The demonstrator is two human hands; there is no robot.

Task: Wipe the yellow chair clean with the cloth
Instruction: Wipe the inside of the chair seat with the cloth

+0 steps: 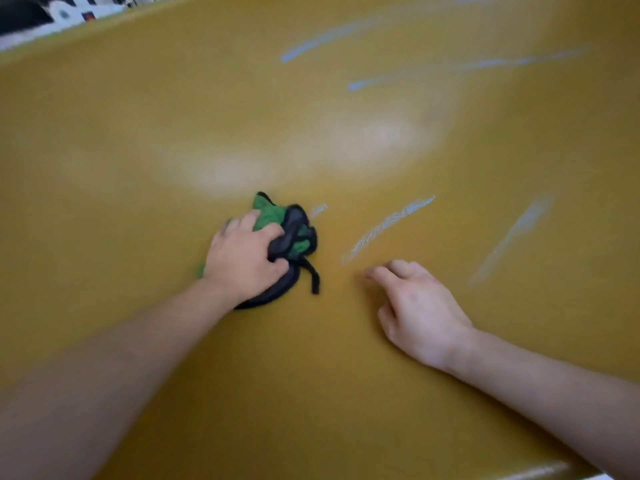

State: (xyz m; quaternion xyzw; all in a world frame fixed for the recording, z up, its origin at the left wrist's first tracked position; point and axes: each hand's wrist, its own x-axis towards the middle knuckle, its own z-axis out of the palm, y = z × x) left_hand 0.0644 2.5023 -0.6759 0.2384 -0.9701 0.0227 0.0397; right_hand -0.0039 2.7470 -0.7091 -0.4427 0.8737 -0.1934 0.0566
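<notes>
Only the top left corner shows the room: blurred dark shapes (20,8) beside white ones (64,13), with a small red patch (88,16) among them, all too smeared to identify. A pale sliver (554,474) shows at the bottom right edge, likewise unclear

The place cannot be told: yellow chair (346,358) fills view, blurred clutter (65,12) beyond.

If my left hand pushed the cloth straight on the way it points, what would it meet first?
Probably the short white smear on the yellow chair, just beyond the cloth that the left hand grips. Past it the surface looks bare, though blur leaves that unsure.
</notes>
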